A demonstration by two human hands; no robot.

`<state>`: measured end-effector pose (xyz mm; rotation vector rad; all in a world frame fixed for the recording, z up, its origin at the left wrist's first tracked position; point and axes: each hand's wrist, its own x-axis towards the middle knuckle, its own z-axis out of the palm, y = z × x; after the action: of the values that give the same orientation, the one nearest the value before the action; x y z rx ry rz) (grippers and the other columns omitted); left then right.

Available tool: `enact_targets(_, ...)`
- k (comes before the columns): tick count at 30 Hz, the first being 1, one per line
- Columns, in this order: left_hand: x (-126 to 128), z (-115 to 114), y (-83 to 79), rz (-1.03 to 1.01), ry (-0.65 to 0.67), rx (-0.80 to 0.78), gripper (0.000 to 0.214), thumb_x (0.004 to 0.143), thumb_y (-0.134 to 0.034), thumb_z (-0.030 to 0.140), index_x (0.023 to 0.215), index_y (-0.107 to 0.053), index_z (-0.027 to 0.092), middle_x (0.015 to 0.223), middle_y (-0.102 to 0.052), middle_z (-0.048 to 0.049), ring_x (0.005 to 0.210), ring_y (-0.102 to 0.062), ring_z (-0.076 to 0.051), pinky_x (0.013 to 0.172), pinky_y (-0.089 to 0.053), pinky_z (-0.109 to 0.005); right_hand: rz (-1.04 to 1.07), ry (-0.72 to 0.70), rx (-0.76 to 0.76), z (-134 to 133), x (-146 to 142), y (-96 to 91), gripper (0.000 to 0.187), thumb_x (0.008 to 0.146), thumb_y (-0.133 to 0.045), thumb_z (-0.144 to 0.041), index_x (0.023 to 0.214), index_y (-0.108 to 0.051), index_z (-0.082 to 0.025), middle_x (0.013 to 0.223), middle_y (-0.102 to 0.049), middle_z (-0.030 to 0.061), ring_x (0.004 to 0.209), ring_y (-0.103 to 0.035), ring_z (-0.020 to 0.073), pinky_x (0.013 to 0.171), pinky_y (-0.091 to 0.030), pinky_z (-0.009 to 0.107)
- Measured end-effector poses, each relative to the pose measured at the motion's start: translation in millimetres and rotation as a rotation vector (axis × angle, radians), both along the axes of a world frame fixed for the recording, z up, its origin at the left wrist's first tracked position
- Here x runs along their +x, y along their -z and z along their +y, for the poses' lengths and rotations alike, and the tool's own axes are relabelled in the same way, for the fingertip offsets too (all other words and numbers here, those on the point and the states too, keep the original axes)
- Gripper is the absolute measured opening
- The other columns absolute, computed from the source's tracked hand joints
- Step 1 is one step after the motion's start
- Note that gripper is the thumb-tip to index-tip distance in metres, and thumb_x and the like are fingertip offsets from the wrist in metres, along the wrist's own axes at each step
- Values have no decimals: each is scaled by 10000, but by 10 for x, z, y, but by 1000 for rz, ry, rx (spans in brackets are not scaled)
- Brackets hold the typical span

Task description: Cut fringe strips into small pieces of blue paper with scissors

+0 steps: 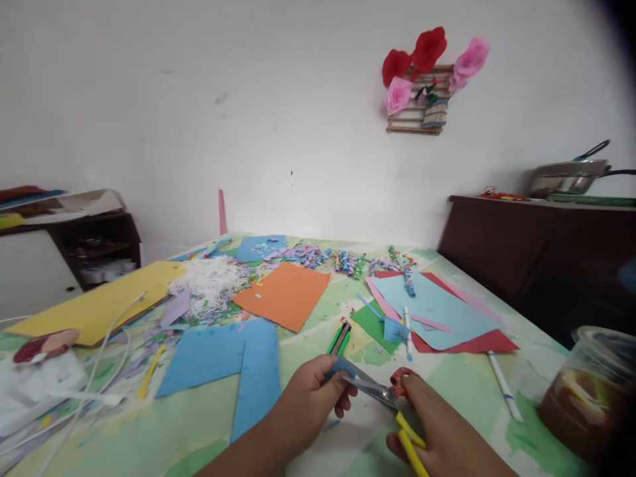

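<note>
My left hand (312,396) pinches a small blue paper piece (339,366) low in the middle of the table. My right hand (437,430) grips scissors (382,394) with yellow and red handles. Their blades are parted around the blue piece, touching it. Both hands hover just above the green patterned tabletop (209,430). A green and black pen (340,338) lies just beyond my left hand.
Coloured sheets lie around: blue (223,361), orange (283,295), yellow (99,305), light blue over red (437,311). White shreds (209,285) and curled paper bits (342,260) lie at the back. A plastic cup (586,391) stands at the right, white cable (99,358) at the left.
</note>
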<state>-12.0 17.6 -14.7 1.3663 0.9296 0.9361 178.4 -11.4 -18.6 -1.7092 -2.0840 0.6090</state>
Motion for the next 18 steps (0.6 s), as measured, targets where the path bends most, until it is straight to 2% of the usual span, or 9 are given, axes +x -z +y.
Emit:
enact_targets(4, -45, -23, -3, 138, 3, 61, 140, 726, -451, 216, 637, -521, 134, 571, -496, 13, 516, -437, -93, 505, -336, -212, 23, -38, -30, -35, -10, -39, 444, 602, -568, -259, 1021, -480, -140, 1211, -472, 151, 1096, -438, 283, 891, -351, 345)
enact_targets(10, -13, -73, 3, 163, -53, 147, 112, 686, -467, 160, 595, -531, 148, 587, -496, 19, 580, -453, -109, 546, -349, -208, 31, -46, -144, -102, -14, -109, 501, 610, -561, -239, 1092, -440, -176, 1175, -513, 122, 1048, -472, 292, 827, -389, 357)
enact_targets(13, 22, -110, -3, 153, -67, 115, 142, 703, -459, 174, 608, -560, 144, 595, -528, 6, 599, -478, -118, 566, -370, -210, 31, -31, -118, -127, -16, -90, 460, 612, -576, -253, 1056, -469, -196, 1125, -542, 104, 1003, -495, 284, 803, -394, 345)
enact_targets(18, 23, -167, -42, 132, -20, 91, 155, 715, -462, 185, 618, -570, 131, 555, -543, -5, 547, -497, -114, 542, -390, -209, 52, -61, -21, -157, -5, -32, 405, 626, -599, -274, 1011, -483, -231, 1034, -573, 68, 892, -543, 254, 805, -380, 343)
